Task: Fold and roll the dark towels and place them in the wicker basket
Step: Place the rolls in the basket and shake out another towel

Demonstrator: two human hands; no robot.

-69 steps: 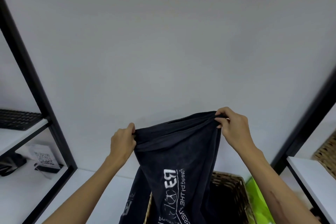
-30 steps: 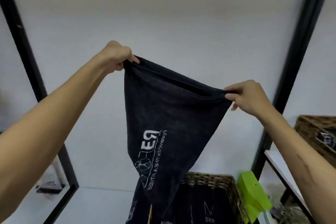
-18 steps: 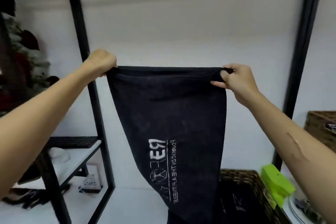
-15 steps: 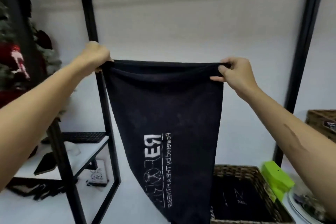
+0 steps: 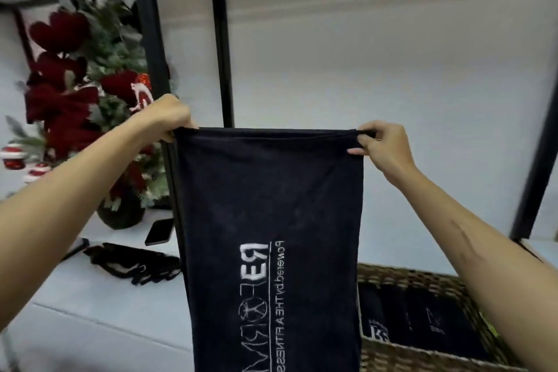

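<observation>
Hanging in front of you, the dark towel (image 5: 271, 235) drops straight from its taut top edge, its white lettering running sideways, mirrored, down the cloth. Behind it stand the black shelf frame (image 5: 222, 48) and the white tabletop (image 5: 99, 317). At lower right sits the wicker basket (image 5: 422, 278), with dark towels (image 5: 422, 326) already inside. Your left hand (image 5: 169, 116) grips the towel's top left corner in curled fingers; your right hand (image 5: 383, 148) pinches the top right corner. A red-flowered arrangement (image 5: 84, 93) and a black phone (image 5: 159, 231) lie left.
</observation>
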